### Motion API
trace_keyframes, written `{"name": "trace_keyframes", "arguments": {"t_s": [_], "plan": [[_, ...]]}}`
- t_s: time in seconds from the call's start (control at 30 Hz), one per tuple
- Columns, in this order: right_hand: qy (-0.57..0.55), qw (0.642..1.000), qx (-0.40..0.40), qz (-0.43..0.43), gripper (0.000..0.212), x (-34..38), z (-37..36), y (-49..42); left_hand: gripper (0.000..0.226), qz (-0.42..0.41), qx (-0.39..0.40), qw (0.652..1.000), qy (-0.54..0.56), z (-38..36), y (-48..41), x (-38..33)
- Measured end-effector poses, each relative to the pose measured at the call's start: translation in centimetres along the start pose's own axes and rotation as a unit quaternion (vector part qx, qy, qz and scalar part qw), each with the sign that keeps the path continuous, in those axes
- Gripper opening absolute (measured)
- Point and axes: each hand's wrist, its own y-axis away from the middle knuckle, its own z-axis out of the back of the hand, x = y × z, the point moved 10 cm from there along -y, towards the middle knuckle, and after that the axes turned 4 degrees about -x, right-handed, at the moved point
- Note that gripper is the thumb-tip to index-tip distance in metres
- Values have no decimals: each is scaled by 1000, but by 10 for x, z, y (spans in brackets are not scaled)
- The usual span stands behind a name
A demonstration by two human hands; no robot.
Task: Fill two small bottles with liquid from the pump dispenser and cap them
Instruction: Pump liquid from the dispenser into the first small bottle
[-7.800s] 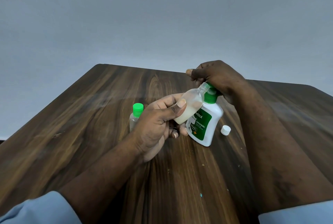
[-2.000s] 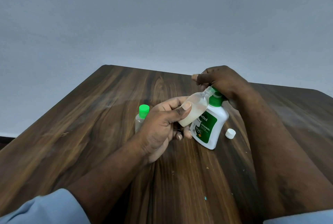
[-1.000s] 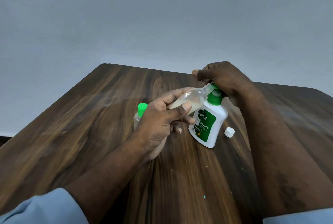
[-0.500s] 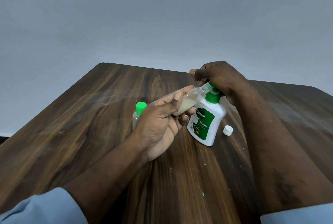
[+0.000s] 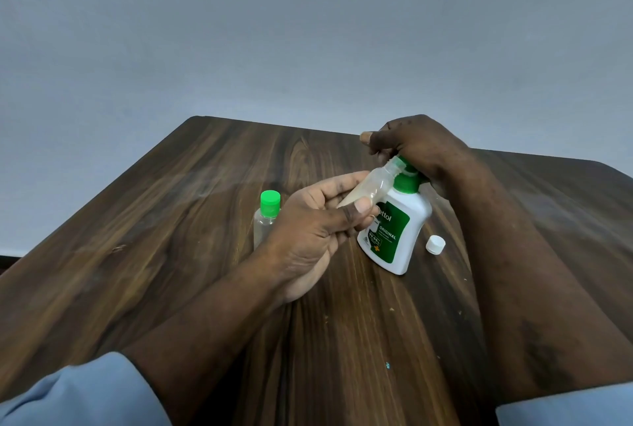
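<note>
small bottle (image 5: pixel 375 186) pinched in left fingers (image 5: pixel 342 183), pump dispenser (image 5: pixel 394 237) — right fingers (image 5: pixel 382 142) curled over it

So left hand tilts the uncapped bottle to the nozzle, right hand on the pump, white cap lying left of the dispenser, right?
Not quite: the head view shows the white cap right of the dispenser, not left. The left hand, right hand and uncapped bottle are as stated.
</note>
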Motion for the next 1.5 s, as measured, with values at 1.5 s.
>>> {"name": "trace_keyframes", "arguments": {"t_s": [1.5], "plan": [[6, 1000, 7, -3, 31, 1, 0, 4, 55, -74, -44, 984, -157, 6, 1, -17]]}}
